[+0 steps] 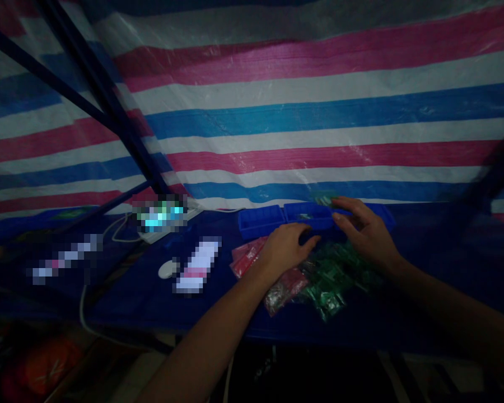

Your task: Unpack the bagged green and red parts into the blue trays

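Near edge: dk blue tabletop (235,322), dim light. On it, pile of small flat green plastic packets (330,282), below & btwn both hands; shiny clear plastic packet (277,298) just L of pile, nearer edge. Flat red plastic packets (246,254) partly under L wrist/forearm.

L hand (289,245): palm down over packets, thumb spread from fingers, gap btwn; nothing seen in grip. R hand (367,230): raised past green pile, a bit farther out; single small green translucent packet (324,197) right at fingertips, over back rim of mid bin. Thumb slightly apart; blur, can't tell if pinched.

Beyond L hand: row of shallow blue plastic bins (261,221). Off L: white round disc (167,270) beside pixelated phone-like slab (198,266). Farthest: pink/white/blue striped plastic sheet (298,123).
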The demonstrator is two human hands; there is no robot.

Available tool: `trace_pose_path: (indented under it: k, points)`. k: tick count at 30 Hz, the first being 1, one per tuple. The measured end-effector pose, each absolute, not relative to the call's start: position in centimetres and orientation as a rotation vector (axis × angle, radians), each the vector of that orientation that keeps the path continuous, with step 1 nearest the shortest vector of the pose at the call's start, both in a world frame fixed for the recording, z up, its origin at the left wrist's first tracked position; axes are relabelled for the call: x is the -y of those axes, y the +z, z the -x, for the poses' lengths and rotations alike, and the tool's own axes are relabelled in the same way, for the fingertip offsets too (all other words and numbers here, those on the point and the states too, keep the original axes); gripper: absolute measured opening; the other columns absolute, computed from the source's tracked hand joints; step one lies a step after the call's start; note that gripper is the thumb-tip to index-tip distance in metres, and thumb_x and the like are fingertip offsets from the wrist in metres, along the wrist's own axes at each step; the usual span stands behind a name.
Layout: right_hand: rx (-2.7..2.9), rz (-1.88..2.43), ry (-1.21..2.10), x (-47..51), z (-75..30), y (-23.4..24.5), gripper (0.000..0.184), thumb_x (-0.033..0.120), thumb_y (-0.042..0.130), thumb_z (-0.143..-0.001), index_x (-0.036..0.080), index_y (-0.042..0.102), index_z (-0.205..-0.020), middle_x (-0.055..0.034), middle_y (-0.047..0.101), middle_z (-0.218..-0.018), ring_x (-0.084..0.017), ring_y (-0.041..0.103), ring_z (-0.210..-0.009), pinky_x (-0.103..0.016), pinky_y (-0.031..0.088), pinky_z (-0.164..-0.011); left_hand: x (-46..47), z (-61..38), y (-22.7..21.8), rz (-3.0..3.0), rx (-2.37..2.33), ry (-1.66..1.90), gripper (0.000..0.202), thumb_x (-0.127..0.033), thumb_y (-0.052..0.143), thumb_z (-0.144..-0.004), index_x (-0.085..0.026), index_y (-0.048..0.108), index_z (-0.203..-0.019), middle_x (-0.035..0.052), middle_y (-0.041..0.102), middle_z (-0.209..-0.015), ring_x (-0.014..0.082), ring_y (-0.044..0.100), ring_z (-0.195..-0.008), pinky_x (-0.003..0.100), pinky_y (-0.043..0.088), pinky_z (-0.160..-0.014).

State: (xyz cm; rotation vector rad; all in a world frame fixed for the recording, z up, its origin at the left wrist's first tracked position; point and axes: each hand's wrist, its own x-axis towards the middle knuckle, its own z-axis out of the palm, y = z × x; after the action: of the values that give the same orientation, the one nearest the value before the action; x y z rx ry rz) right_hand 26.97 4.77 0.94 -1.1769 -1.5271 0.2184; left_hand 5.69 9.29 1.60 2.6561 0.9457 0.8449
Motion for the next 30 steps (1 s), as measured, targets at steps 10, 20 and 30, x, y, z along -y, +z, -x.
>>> trace_pose_path:
  k: [10,20,30]
  points:
    - [1.93,1.275,-0.057,-6.4,-27.7,-1.6,0.021,0.037,0.062,-0.093,0.027,0.073,-0.108,-0.0072,0.065,-0.135,-0.029,0.056,-0.131,-0.052,0.043,-0.113,-8.9,-5.5,1.7,-2.817,-0.947,0.466,0.033,-0.037,0.066,-0.089,-0.021,0.071,-0.119,0.0087,0.074,-0.11,0.0244,0.069,-0.103,0.035,0.054,-0.093]
    - [1.862,1.217,0.034,-5.6,-27.0,-0.5,0.017,0.036,0.062,-0.092,0.028,0.073,-0.103,-0.0061,0.07,-0.123,-0.029,0.061,-0.122,-0.053,0.044,-0.109,-9.7,-5.5,0.9,-2.763,-0.858,0.597,0.026,-0.023,0.068,-0.083,-0.022,0.074,-0.108,0.0055,0.076,-0.095,0.023,0.072,-0.087,0.033,0.055,-0.078]
    - [1.826,1.202,0.158,-5.3,-26.7,-0.3,0.019,0.038,0.063,-0.092,0.029,0.072,-0.106,-0.006,0.072,-0.118,-0.029,0.063,-0.116,-0.052,0.046,-0.107,-9.9,-5.6,1.5,-2.694,-0.814,0.814,0.026,-0.013,0.059,-0.088,-0.02,0.071,-0.11,0.0051,0.075,-0.101,0.0201,0.069,-0.092,0.033,0.054,-0.086]
